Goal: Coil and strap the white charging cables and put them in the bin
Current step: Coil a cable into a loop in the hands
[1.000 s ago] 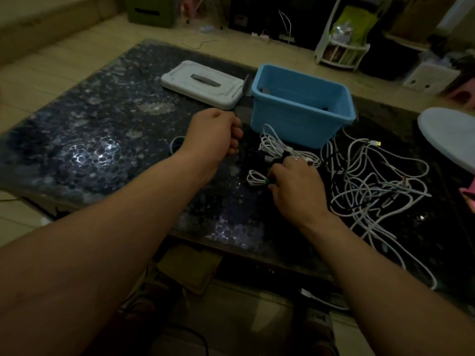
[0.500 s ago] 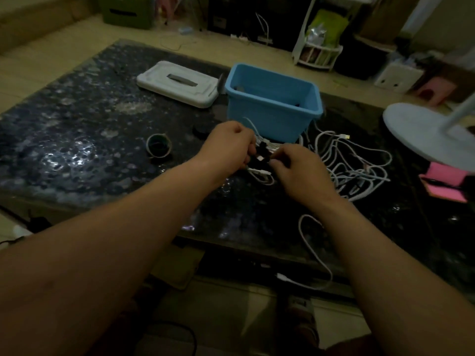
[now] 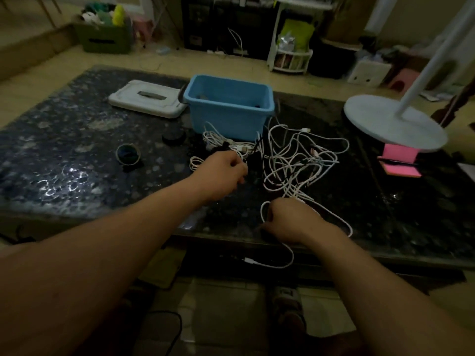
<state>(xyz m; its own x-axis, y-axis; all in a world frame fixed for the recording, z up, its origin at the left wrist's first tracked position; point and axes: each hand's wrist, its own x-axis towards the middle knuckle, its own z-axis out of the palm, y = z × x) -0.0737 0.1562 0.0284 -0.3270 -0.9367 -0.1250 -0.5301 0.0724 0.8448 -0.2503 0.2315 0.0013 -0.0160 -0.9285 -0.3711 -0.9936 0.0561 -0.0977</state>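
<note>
While the right hand (image 3: 290,223) is gripping a loose cable (image 3: 280,266) at the near edge of the table (image 3: 64,160), the likeliest trouble is sitting just beyond it. The big tangle (image 3: 295,160) of white cables is sprawling to the right of the blue bin (image 3: 226,122), and the gripped strand seems to be running up into it. A hard pull is likely to be dragging the whole knot toward the edge and tightening its crossings rather than freeing one lead. Next in size, the coiled bundle (image 3: 218,142) lying against the bin's front wall is touching strands of that tangle, so the same tug is risking pulling it apart. Smaller again, the cable's plug (image 3: 248,260) is dangling below the table edge, where it may be catching once coiling begins. The left hand (image 3: 223,170) is hovering clenched between bundle and tangle; whether it is pinching a strand or a strap is not showing.

As for containers, the bin is standing open mid-table, with only a couple of dim dark shapes showing on its floor, too murky to name, and no white cable showing inside. Its white lid (image 3: 128,98) is lying flat just to its left, holding nothing.
</note>
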